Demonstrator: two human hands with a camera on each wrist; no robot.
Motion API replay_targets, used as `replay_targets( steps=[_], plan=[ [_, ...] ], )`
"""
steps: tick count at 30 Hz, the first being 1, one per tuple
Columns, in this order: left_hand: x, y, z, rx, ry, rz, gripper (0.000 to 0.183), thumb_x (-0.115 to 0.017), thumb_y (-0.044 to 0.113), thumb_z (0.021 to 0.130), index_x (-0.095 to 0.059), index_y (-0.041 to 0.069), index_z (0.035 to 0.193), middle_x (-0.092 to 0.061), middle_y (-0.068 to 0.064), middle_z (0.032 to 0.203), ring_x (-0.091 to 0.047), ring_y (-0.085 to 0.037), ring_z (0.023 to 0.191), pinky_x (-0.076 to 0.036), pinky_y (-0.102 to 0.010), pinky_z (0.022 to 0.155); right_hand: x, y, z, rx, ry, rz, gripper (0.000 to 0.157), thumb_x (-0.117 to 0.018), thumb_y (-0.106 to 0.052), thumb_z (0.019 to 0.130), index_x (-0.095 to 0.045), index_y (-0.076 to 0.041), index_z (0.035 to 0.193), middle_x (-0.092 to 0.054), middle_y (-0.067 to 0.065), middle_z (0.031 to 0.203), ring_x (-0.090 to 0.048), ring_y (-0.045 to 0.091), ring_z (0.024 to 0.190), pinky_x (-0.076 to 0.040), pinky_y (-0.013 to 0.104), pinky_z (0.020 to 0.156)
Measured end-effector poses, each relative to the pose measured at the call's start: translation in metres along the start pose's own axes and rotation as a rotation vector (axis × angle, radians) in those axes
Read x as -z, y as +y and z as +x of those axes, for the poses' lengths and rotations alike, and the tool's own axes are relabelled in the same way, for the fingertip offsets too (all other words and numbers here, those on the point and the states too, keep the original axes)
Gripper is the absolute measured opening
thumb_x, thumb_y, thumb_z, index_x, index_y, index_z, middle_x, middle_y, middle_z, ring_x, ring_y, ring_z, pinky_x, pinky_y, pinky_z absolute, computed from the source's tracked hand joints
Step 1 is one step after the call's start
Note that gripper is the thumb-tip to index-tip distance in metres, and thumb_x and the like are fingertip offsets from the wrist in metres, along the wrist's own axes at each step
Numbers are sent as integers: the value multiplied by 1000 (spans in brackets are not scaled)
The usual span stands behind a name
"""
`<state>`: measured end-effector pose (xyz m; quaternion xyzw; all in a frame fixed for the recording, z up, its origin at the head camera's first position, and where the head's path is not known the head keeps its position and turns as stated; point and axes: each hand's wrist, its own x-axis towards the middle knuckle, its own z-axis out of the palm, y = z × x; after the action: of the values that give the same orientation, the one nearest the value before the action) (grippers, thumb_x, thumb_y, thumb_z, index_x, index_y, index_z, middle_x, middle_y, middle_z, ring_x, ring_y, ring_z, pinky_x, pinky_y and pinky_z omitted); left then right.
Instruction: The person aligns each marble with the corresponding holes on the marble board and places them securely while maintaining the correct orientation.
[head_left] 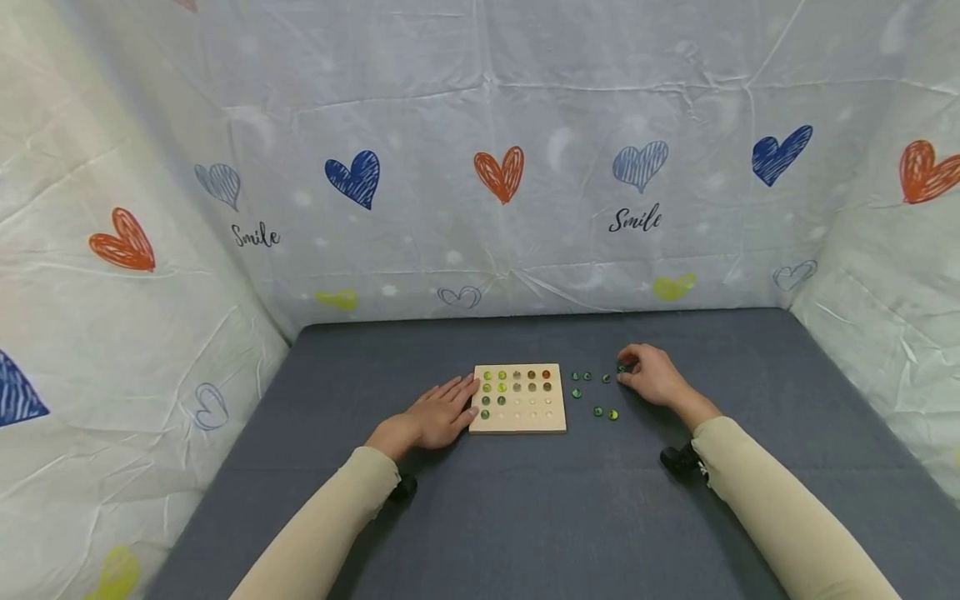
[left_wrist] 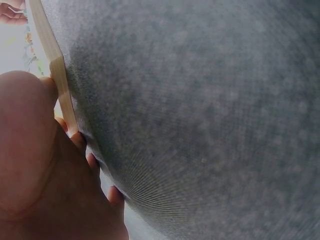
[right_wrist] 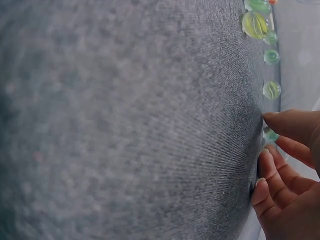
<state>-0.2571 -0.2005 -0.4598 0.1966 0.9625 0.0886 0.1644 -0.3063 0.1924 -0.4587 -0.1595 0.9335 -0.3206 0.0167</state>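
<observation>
My left hand lies flat at the left edge of a light wooden board, its fingers stretched out and touching the board. Rows of round hollows cover the board; marbles fill the upper rows and part of the left side, in yellow-green, green, brownish and red. On the right, my right hand pinches a green marble between thumb and fingers, low at the cloth. The same green marble shows between the fingertips in the right wrist view. In the left wrist view, the board's edge runs along my left hand.
Several loose green marbles lie between the board and my right hand, one with yellow swirls. Dark grey cloth covers the table. A pale curtain printed with hearts hangs behind it and on both sides.
</observation>
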Motion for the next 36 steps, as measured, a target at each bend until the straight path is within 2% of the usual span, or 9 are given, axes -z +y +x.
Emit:
replay_targets(
  steps=[4,17,22,36],
  plan=[
    [1,0,-1,1,-5,10,64,-29,46,112,-11,17,167,-8,-4,173,-5,-25,159,-7,-51,127,-1,0,3,-7,10,0,32,-68,-7,98,-64,9,125,-64,27,119,-63,39,103,-53,53,88],
    [-7,-7,8,16,-3,6,64,-30,48,112,-10,21,167,-7,0,172,-5,-22,159,-7,-51,127,-3,2,-1,0,40,26,17,-67,-6,98,-70,6,110,-67,15,94,-61,25,81,-51,44,73],
    [-7,-7,8,18,1,4,65,-30,49,111,-11,20,167,-8,0,172,-5,-23,159,-7,-52,127,-3,3,-1,3,46,25,16,-67,-7,99,-70,5,109,-67,13,93,-61,24,80,-52,44,74],
    [-5,-5,6,8,0,7,64,-29,46,112,-11,19,167,-8,-2,172,-5,-24,159,-7,-52,127,1,1,-11,86,31,15,12,-70,-8,97,-70,2,105,-67,10,91,-61,21,79,-52,41,73]
  ],
)
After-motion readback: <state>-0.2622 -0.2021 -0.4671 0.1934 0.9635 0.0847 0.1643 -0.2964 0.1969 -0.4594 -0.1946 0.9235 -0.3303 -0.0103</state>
